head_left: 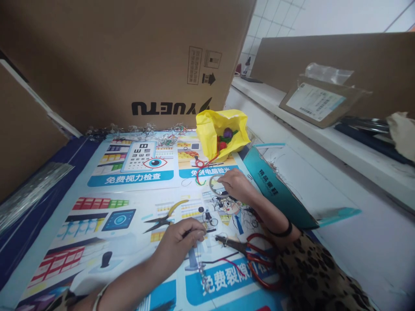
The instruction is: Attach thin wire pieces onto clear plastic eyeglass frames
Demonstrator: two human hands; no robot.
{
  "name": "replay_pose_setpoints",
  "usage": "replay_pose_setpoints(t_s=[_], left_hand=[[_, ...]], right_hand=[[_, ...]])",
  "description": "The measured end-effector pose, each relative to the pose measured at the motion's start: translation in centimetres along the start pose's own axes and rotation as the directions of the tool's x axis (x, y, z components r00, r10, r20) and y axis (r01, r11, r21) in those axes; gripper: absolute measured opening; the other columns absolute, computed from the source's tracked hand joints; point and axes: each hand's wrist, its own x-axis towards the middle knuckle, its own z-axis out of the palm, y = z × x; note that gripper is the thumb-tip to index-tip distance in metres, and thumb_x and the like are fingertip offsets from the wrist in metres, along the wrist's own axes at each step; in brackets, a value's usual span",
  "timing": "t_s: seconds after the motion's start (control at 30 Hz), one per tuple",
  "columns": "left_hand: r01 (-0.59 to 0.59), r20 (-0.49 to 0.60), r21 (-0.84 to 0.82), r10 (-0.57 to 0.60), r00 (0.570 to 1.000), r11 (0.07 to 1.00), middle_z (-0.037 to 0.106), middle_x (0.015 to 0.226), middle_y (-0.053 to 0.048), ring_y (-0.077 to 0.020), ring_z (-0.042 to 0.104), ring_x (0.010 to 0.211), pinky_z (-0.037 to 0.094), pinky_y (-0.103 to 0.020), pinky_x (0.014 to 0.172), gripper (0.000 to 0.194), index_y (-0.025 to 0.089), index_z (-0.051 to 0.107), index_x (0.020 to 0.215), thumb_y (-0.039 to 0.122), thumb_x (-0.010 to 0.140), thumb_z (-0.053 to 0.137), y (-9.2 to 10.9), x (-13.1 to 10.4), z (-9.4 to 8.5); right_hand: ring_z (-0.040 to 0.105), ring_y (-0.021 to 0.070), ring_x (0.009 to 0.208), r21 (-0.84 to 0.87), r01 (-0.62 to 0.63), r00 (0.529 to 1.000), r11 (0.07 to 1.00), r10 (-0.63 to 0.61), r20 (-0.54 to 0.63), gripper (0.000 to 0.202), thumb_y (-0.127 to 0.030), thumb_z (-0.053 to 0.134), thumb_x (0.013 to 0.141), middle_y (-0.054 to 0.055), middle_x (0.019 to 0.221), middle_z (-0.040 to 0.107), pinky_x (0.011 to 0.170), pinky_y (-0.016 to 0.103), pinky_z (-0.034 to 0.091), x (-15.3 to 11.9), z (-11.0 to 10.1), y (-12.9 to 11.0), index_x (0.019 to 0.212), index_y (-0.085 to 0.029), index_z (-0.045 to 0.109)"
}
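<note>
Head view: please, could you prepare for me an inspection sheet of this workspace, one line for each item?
Surface: printed sheet with pictures and Chinese text.
Job's things: pale ring, pliers, red-handled scissors, yellow bag with colourful contents.
Clutter: tangled wiry pieces along the far edge; clear plastic at left.
Hands: left hand pinches, thin clear strand hanging below; right hand touches the pale ring, grip unclear.
Cables: nothing seen; only a red cord at the yellow bag.
Surroundings: large cardboard box behind, teal box and white ledge at right.
</note>
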Motion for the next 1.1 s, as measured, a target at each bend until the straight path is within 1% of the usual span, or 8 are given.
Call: replay_pose_setpoints(t_s=[0.2, 0.43, 0.57, 0.63, 0.7, 0.9, 1.1], left_hand=[[0.015, 0.014, -0.003, -0.015, 1.000, 1.000, 0.061, 0.071, -0.002, -0.0116, 0.051, 0.060, 0.041, -0.022, 0.058, 0.015, 0.017, 0.062, 0.077, 0.026, 0.079, 0.050, 0.0, 0.0, 0.0], [0.026, 0.004, -0.033, -0.025, 1.000, 0.999, 0.061, 0.070, -0.001, -0.0101, 0.050, 0.059, 0.041, -0.021, 0.057, 0.015, 0.016, 0.062, 0.076, 0.025, 0.079, 0.050, 0.2, 0.2, -0.2], [0.015, -0.002, -0.065, -0.015, 1.000, 0.998, 0.060, 0.068, 0.000, -0.0088, 0.051, 0.057, 0.042, -0.020, 0.056, 0.013, 0.017, 0.062, 0.075, 0.025, 0.078, 0.052, 0.3, 0.1, -0.2], [0.004, 0.006, -0.088, -0.004, 1.000, 0.996, 0.061, 0.069, 0.000, -0.0088, 0.052, 0.058, 0.043, -0.020, 0.056, 0.012, 0.017, 0.062, 0.079, 0.025, 0.077, 0.053, 0.2, 0.1, -0.3], [-0.010, 0.019, -0.105, 0.012, 1.000, 0.994, 0.061, 0.071, 0.000, -0.0085, 0.052, 0.059, 0.043, -0.020, 0.056, 0.013, 0.016, 0.061, 0.080, 0.026, 0.077, 0.053, 0.1, 0.1, -0.4], [-0.040, 0.031, -0.088, 0.043, 0.999, 0.995, 0.061, 0.074, -0.001, -0.0083, 0.053, 0.060, 0.044, -0.019, 0.055, 0.014, 0.017, 0.061, 0.081, 0.028, 0.078, 0.053, 0.1, 0.1, -0.4], [-0.062, 0.037, -0.098, 0.066, 0.997, 0.993, 0.061, 0.073, -0.001, -0.0086, 0.055, 0.062, 0.044, -0.019, 0.055, 0.012, 0.017, 0.061, 0.080, 0.026, 0.078, 0.053, 0.1, 0.0, -0.4]], right_hand=[[0.058, 0.0127, 0.083, 0.109, 0.106, 0.994, 0.988, -0.105, -0.022, 0.030, -0.004, 0.047, 0.073, 0.000, 0.081, 0.069, 0.083, 0.026, 0.038, -0.1, -0.2, -0.7, 0.081, -0.022, 0.070], [0.059, 0.0158, 0.080, 0.115, 0.123, 0.989, 0.986, -0.113, -0.091, 0.031, -0.004, 0.045, 0.071, 0.002, 0.080, 0.069, 0.080, 0.030, 0.039, -0.1, 0.4, -0.1, 0.081, -0.020, 0.070], [0.059, 0.0170, 0.078, 0.178, 0.150, 0.988, 0.973, -0.140, -0.063, 0.021, -0.013, 0.050, 0.075, 0.003, 0.080, 0.069, 0.078, 0.030, 0.038, 0.0, 0.8, -0.2, 0.082, -0.020, 0.069], [0.058, 0.0178, 0.077, 0.130, 0.167, 0.984, 0.977, -0.158, -0.079, 0.017, -0.020, 0.052, 0.077, 0.003, 0.080, 0.068, 0.078, 0.031, 0.038, 0.1, 1.0, -0.5, 0.082, -0.020, 0.068], [0.058, 0.0177, 0.075, 0.108, 0.150, 0.987, 0.983, -0.142, -0.072, 0.015, -0.023, 0.054, 0.077, 0.003, 0.077, 0.068, 0.077, 0.031, 0.037, 0.3, 1.1, -0.8, 0.081, -0.020, 0.068], [0.058, 0.0180, 0.078, 0.046, 0.176, 0.984, 0.983, -0.176, -0.012, 0.017, -0.024, 0.050, 0.080, 0.003, 0.078, 0.068, 0.079, 0.032, 0.034, 0.5, 1.2, -1.4, 0.076, -0.018, 0.066], [0.056, 0.0178, 0.073, 0.004, 0.140, 0.990, 0.990, -0.140, -0.024, 0.018, -0.026, 0.050, 0.079, 0.002, 0.074, 0.066, 0.076, 0.031, 0.034, 0.6, 1.4, -1.4, 0.072, -0.019, 0.065]])
